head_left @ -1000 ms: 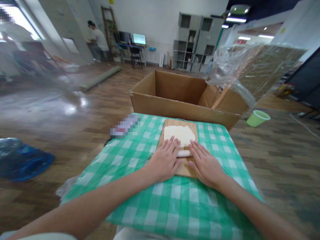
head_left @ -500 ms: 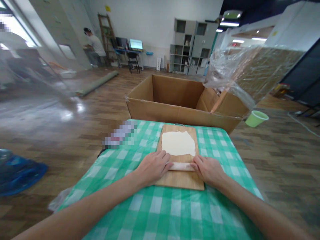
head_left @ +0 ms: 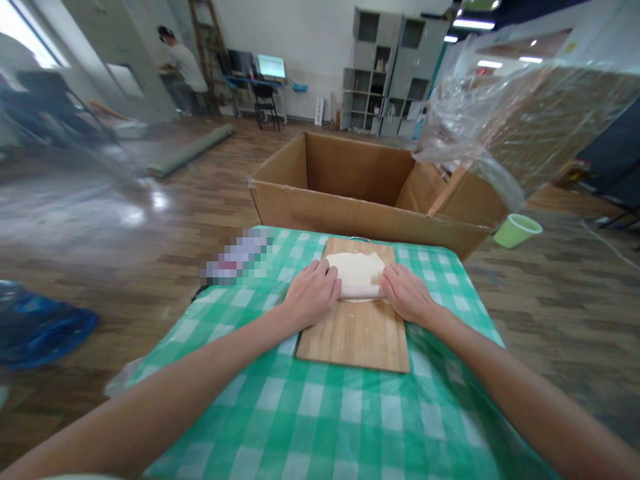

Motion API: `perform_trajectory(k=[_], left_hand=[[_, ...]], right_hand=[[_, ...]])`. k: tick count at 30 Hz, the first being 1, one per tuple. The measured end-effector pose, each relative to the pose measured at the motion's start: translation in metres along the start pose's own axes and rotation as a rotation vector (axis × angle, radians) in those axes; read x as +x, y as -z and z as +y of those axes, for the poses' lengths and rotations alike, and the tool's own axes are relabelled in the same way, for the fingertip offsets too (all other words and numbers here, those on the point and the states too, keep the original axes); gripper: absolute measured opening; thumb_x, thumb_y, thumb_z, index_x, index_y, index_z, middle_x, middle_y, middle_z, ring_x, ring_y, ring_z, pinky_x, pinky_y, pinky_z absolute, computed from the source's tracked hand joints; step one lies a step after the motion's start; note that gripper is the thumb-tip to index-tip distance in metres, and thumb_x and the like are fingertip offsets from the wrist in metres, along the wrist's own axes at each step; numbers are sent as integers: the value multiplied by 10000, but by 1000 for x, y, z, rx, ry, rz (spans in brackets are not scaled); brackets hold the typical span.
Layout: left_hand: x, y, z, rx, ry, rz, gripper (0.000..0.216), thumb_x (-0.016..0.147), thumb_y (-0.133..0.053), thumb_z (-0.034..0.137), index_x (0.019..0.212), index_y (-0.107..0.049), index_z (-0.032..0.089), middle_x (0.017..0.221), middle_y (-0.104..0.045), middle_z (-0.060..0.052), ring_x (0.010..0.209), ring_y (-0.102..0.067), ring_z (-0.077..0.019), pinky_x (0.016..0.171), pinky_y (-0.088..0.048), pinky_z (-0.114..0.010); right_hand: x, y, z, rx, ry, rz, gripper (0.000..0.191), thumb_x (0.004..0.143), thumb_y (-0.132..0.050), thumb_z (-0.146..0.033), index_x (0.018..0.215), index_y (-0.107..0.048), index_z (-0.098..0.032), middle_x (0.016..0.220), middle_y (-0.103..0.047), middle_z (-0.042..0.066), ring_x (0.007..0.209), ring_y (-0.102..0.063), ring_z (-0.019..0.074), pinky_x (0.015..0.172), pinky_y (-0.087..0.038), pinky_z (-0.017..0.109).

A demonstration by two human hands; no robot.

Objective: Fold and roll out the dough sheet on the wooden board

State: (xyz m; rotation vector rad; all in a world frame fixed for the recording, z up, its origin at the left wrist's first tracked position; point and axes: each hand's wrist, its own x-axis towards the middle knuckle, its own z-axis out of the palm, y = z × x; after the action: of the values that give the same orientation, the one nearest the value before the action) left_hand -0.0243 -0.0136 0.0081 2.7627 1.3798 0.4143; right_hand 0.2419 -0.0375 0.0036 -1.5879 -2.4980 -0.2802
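Note:
A flat sheet of pale dough lies on a wooden cutting board on a table with a green checked cloth. A white rolling pin lies across the near part of the dough. My left hand curls over the pin's left end. My right hand curls over its right end. Both hands press down on the pin, with the fingers bent round it.
A large open cardboard box stands just beyond the table's far edge, with clear plastic wrap hanging over its right side. A green cup sits on the wooden floor at right. A person stands far off by a desk.
The pin went from the dough's near edge back toward me, then forward onto the dough. My fingers went from flat to curled over its ends.

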Motion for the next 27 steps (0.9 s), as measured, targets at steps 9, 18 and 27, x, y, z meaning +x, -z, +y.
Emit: perform_trajectory(k=[9, 18, 27], left_hand=[[-20, 8, 19, 34, 19, 15, 310, 1070, -320, 330, 1027, -588, 180, 1093, -618, -152, 1023, -574, -315, 954, -454, -490], [-35, 15, 31, 84, 15, 8, 251, 1011, -438, 343, 1059, -591, 151, 1121, -619, -181, 1054, -563, -358, 925, -439, -513], [-29, 13, 27, 109, 35, -54, 318, 1043, -382, 376, 1086, -599, 147, 1147, -652, -171, 1072, -592, -329, 961, -448, -471]], right_hand=[[-19, 6, -8, 29, 10, -35, 373, 1111, -280, -321, 956, -594, -191, 1013, -629, 120, 1002, -524, 277, 935, -360, 404], [-36, 13, -22, -33, -22, 23, 340, 1093, -328, -368, 987, -585, -172, 1059, -609, 147, 1008, -481, 310, 908, -358, 435], [-36, 15, -24, -73, -47, 4, 361, 1094, -323, -395, 1006, -582, -160, 1074, -621, 158, 1027, -494, 320, 910, -354, 440]])
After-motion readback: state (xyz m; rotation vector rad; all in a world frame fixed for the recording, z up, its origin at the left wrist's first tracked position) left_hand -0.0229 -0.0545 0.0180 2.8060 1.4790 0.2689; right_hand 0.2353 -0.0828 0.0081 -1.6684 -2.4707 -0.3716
